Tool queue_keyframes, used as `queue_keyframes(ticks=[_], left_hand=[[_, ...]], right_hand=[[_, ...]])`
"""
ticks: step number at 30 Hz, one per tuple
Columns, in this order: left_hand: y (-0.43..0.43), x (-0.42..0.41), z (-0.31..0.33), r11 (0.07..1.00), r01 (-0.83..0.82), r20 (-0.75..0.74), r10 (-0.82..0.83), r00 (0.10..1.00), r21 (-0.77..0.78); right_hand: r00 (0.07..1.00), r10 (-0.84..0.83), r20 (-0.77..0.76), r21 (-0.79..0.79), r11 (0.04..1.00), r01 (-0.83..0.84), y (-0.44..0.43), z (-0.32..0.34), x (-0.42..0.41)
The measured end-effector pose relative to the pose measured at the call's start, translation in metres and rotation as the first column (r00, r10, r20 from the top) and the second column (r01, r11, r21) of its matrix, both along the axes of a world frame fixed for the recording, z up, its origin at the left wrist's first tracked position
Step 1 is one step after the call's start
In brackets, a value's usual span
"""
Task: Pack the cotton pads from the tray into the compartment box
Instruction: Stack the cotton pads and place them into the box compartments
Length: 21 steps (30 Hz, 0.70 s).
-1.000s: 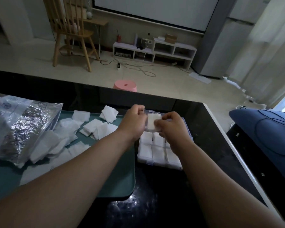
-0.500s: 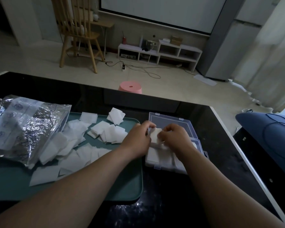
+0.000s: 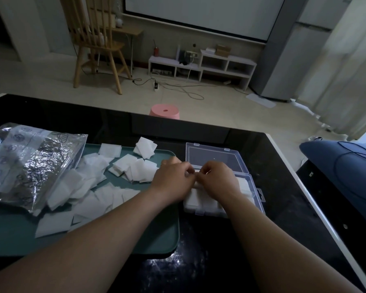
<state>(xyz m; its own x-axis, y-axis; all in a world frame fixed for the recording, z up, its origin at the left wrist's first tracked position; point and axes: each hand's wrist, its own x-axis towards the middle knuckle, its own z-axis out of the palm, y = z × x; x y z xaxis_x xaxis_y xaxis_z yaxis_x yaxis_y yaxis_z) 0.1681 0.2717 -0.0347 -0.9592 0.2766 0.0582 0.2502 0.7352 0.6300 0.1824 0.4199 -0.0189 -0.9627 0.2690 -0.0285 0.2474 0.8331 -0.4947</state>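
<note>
Curled fingers (image 3: 187, 170) of left hand (image 3: 173, 179) and right hand (image 3: 218, 178) tip to tip at frame centre, pinching a cotton pad (image 3: 196, 170), only a white sliver showing. Held right over the clear compartment box (image 3: 260, 199), centre-right, lid (image 3: 213, 158) lying open behind. Packed pads (image 3: 199, 200) in the near compartments. Loose pads (image 3: 135, 171) heaped on teal tray (image 3: 156, 240) just left of box. Foil bag (image 3: 28, 163) on tray at left edge. All on black table (image 3: 273, 166). Pink stool (image 3: 164, 111) beyond, upper centre
</note>
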Motion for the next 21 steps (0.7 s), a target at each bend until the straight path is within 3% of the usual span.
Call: queue_keyframes(ticks=[5, 12, 18, 21], left_hand=[[-0.019, 0.009, 0.011, 1.000, -0.011, -0.070, 0.012, 0.997, 0.018], [-0.094, -0.002, 0.025, 0.985, -0.172, -0.114, 0.171, 0.979, 0.003], [-0.152, -0.026, 0.029, 0.936, -0.353, -0.098, 0.352, 0.931, 0.006], [-0.158, -0.033, 0.025, 0.922, -0.386, -0.042, 0.387, 0.921, 0.038]], right_hand=[[0.993, -0.004, -0.118, 0.010, 1.000, 0.006, -0.013, 0.007, 0.001], [0.966, 0.172, -0.193, 0.010, 0.985, -0.173, -0.068, 0.015, -0.002], [0.957, 0.279, -0.086, -0.035, 0.959, -0.282, -0.106, 0.017, -0.057], [0.953, 0.299, 0.040, 0.059, 0.952, -0.301, -0.119, 0.015, -0.096]])
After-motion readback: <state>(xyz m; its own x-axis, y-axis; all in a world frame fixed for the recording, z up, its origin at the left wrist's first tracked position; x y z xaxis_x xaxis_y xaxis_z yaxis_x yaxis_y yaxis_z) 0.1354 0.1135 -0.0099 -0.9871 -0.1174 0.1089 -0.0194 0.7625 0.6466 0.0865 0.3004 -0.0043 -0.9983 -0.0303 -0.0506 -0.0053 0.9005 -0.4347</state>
